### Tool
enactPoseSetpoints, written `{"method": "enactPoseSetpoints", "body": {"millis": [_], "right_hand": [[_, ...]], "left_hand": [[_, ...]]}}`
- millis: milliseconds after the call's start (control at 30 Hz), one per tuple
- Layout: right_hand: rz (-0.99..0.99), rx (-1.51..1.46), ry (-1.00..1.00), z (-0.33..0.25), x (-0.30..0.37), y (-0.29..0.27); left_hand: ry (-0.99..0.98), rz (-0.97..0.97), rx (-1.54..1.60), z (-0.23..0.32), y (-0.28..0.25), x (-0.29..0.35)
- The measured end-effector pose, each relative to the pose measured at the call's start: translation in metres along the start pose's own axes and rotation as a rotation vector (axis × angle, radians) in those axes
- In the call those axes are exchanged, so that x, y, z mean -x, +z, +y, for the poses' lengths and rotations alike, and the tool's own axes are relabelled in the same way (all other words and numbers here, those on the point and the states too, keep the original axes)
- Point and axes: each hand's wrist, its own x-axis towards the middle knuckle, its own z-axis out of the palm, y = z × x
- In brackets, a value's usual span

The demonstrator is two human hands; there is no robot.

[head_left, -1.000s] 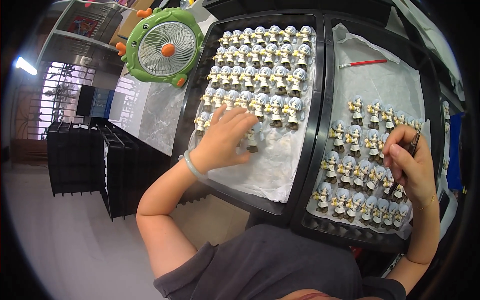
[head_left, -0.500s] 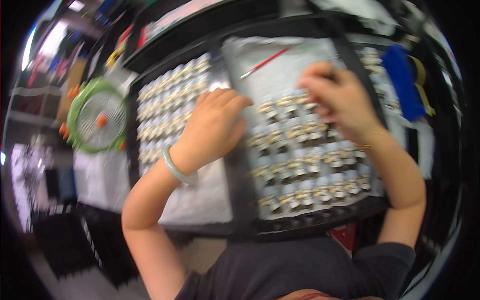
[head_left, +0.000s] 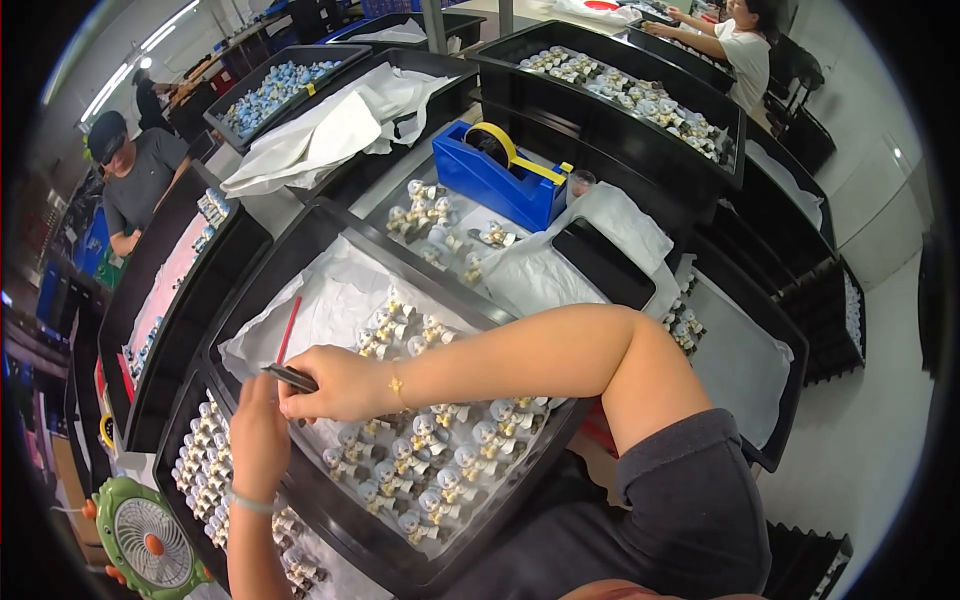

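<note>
My right hand is closed round a slim dark tool; its exact kind is not clear. Close against it, my left hand is raised with its fingers drawn together near the tool's tip, and what they hold, if anything, is hidden. Both hands are over the left side of a black tray lined with white sheet. In that tray stand several rows of small figurines with pale blue hair and white and yellow bodies. A thin red brush lies on the sheet just beyond my hands.
Another tray of figurines sits at the left, beside a green fan. Beyond are a blue tape dispenser, a black phone and a deep crate of figurines. One person is at far left, another at far right.
My view has swung up and to the right, showing more of the room. My hands, formerly apart, have come together at the tray's left side, and the dark tool now shows in my right hand.
</note>
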Motion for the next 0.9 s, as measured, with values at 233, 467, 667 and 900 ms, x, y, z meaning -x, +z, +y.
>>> {"method": "enactPoseSetpoints", "body": {"millis": [233,467,667,900], "right_hand": [[-0.064,0.017,0.042,-0.007,0.009,0.008],[-0.172,-0.077,0.217,0.0,0.006,0.021],[-0.084,0.069,0.393,-0.019,0.014,0.013],[-0.127,0.055,0.416,-0.009,0.013,0.016]], "left_hand": [[-0.427,0.097,1.585,0.018,-0.019,0.093],[-0.494,0.296,1.514,0.016,-0.007,0.158],[-0.056,0.191,1.544,0.0,-0.003,0.144],[0.037,0.279,1.041,-0.007,-0.01,0.156]]}}
